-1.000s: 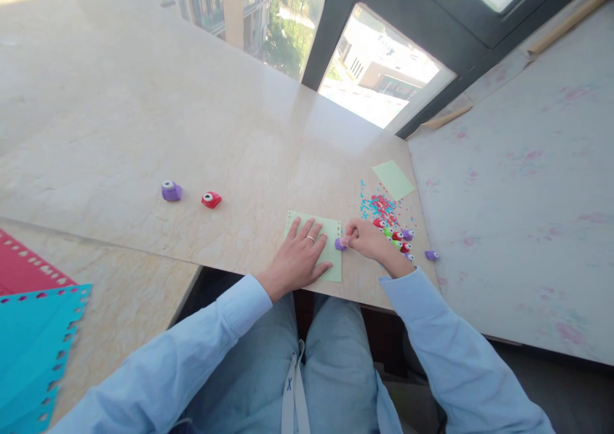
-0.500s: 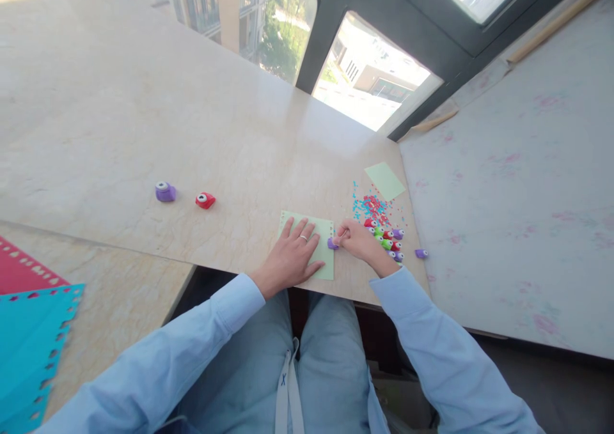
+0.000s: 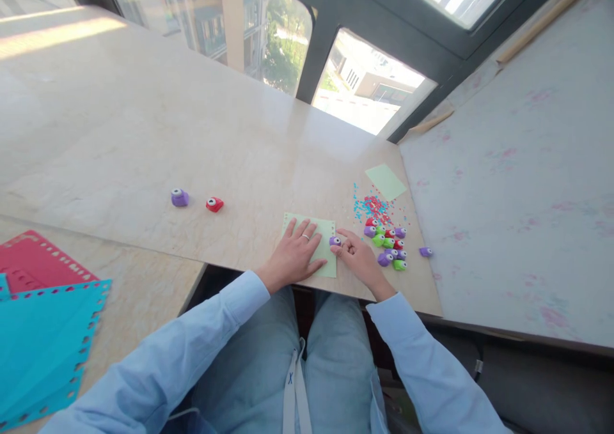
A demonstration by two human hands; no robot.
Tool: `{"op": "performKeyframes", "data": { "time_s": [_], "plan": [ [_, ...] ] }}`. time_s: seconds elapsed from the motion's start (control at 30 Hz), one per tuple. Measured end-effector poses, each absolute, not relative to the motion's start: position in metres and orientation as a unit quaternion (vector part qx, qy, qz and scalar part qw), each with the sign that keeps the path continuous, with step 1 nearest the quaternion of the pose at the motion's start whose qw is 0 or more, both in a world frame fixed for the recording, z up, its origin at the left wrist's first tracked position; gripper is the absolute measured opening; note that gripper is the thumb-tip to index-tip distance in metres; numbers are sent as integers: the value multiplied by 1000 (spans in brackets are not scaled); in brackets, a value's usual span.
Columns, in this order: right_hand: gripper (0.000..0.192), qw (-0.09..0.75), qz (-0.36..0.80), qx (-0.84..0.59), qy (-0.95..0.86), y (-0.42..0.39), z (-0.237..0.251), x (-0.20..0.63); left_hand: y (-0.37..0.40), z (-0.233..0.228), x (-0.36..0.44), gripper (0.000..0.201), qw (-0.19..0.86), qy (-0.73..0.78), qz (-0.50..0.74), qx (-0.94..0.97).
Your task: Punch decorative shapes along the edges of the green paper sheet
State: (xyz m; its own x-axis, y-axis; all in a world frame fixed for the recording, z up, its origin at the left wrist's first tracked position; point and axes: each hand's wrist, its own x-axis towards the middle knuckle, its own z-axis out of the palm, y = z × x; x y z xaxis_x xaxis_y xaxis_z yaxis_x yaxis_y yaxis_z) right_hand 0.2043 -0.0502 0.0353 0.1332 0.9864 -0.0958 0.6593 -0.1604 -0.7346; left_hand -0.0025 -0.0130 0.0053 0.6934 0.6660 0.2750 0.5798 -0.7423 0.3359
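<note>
My left hand (image 3: 298, 255) lies flat with fingers spread on a pale green sheet of paper (image 3: 328, 267), a ring on one finger. Small holes run along the sheet's top and right edges. At its right edge sits a small purple paper punch (image 3: 335, 241) with a white button. My right hand (image 3: 357, 258) grips this punch from the right, thumb and index finger around it. To the right of that hand stand several small purple, green and red punches (image 3: 389, 242) in a cluster.
Red and blue paper bits (image 3: 377, 208) lie scattered behind the cluster, beside another green sheet (image 3: 385, 181). One purple punch (image 3: 426, 252) is near the wall. A purple punch (image 3: 180, 197) and a red punch (image 3: 214, 204) stand left. Punched blue paper (image 3: 52, 344) overlaps red paper (image 3: 36, 261).
My right hand has dropped lower and turned, its fingers now at the punch's side, so the punch's white button and more of the cluster show. My left hand stays flat. The view has shifted slightly.
</note>
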Motion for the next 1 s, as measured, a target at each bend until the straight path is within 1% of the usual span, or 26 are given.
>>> {"op": "performKeyframes", "data": {
  "time_s": [0.07,0.13,0.27,0.33,0.43,0.5,0.57,0.67,0.73,0.8,0.87,0.9,0.97,1.0],
  "plan": [
    [39,263,263,-699,-610,-50,34,203,-13,5,-3,57,112,340,188,915],
    [34,271,234,-702,-615,-51,32,206,-12,5,-3,58,114,340,180,916],
    [34,322,200,-720,-581,-61,27,218,-12,6,-2,61,126,342,166,916],
    [38,363,215,-732,-536,-69,24,223,-12,7,-2,60,134,345,167,914],
    [48,453,266,-729,-438,-85,20,221,-12,7,-1,59,157,351,178,906],
    [51,500,282,-719,-392,-96,17,214,-10,5,0,56,187,358,200,893],
    [51,527,282,-714,-366,-105,16,204,-5,4,0,52,235,369,238,867],
    [50,555,279,-704,-345,-112,14,191,5,7,-3,40,306,386,317,811],
    [50,569,296,-691,-335,-114,14,187,12,15,-7,31,313,389,361,788],
    [50,584,323,-672,-321,-113,15,184,17,27,-12,26,294,394,379,784],
    [50,599,349,-650,-310,-113,19,180,16,41,-15,23,303,405,369,780],
    [49,604,358,-641,-309,-114,22,177,14,48,-16,23,326,409,353,776],
    [46,604,369,-631,-318,-116,30,170,4,61,-14,26,395,402,316,763],
    [44,599,370,-630,-327,-117,34,165,-3,66,-12,31,435,380,294,761]
  ]
}}
